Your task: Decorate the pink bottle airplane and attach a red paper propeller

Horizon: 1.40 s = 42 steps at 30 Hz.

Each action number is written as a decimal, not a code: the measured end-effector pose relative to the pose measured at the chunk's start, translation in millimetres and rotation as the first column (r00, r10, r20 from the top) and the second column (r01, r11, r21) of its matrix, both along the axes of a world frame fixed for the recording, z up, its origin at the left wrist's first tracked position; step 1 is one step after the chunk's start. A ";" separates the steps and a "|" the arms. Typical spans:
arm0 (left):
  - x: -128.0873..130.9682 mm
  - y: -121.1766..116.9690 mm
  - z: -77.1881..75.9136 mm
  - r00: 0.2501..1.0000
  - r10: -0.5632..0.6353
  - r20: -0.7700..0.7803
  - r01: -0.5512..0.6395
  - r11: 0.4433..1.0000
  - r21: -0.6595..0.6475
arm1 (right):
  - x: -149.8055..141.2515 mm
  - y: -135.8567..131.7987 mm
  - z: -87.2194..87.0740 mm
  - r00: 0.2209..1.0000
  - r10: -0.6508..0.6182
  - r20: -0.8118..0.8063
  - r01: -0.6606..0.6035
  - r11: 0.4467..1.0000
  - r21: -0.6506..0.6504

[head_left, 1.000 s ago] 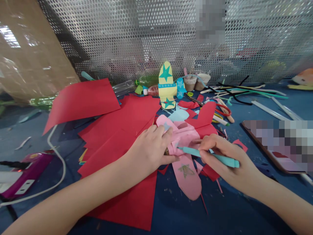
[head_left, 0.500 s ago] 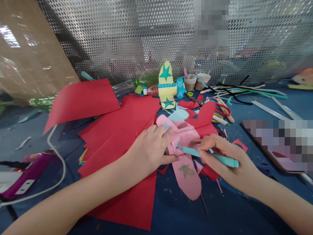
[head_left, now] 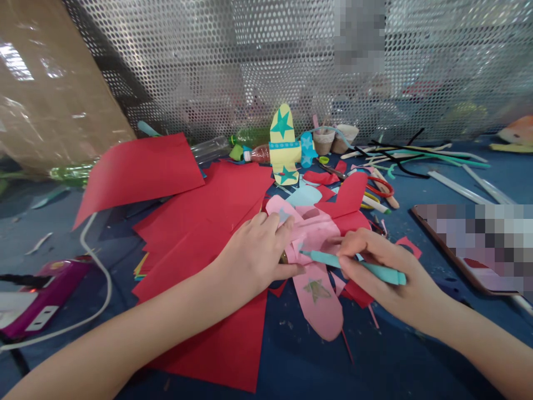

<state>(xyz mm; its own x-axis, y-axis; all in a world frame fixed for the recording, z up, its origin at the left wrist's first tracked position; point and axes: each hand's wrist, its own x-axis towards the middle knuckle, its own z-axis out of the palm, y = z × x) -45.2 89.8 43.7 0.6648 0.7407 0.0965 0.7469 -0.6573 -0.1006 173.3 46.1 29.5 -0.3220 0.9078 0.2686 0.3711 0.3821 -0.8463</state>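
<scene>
A pink paper airplane model (head_left: 320, 308) with a drawn star on its near wing lies in the middle of the table. My left hand (head_left: 260, 250) is closed on its left side, thumb and fingers around the body. My right hand (head_left: 375, 264) grips a light turquoise marker (head_left: 381, 272), whose tip points left and meets the pink paper near a small bluish mark. Behind stands a finished-looking yellow airplane model (head_left: 285, 151) with green stars and a blue band. Part of the pink body is hidden under my left fingers.
Red paper sheets (head_left: 200, 233) spread to the left. Scissors (head_left: 381, 187), red scraps and cut paper lie behind my right hand. A phone (head_left: 466, 250) is at the right, a purple power strip (head_left: 50, 294) at the left, and a perforated metal panel (head_left: 266, 66) at the back.
Almost nothing differs. The marker and both hands keep nearly the same position on the pink airplane model.
</scene>
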 end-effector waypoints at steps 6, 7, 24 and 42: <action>1.3 -1.3 1.2 1.000 0.012 -0.013 -0.012 1.000 -0.017 | 0.7 0.4 -0.7 0.999 0.030 0.032 -0.030 0.999 0.014; 1.4 -1.4 1.5 1.000 0.012 -0.014 -0.012 1.000 -0.019 | 0.4 0.5 -0.1 0.999 0.026 0.036 -0.026 0.999 0.020; 4.5 -1.2 7.2 0.998 0.044 -0.054 -0.048 0.996 -0.074 | -0.4 1.7 0.2 1.000 -0.018 0.016 0.018 1.000 0.012; 2.0 -1.5 4.5 0.999 0.026 -0.034 -0.027 0.998 -0.050 | -0.8 1.4 0.0 0.998 -0.043 0.039 0.041 0.998 0.050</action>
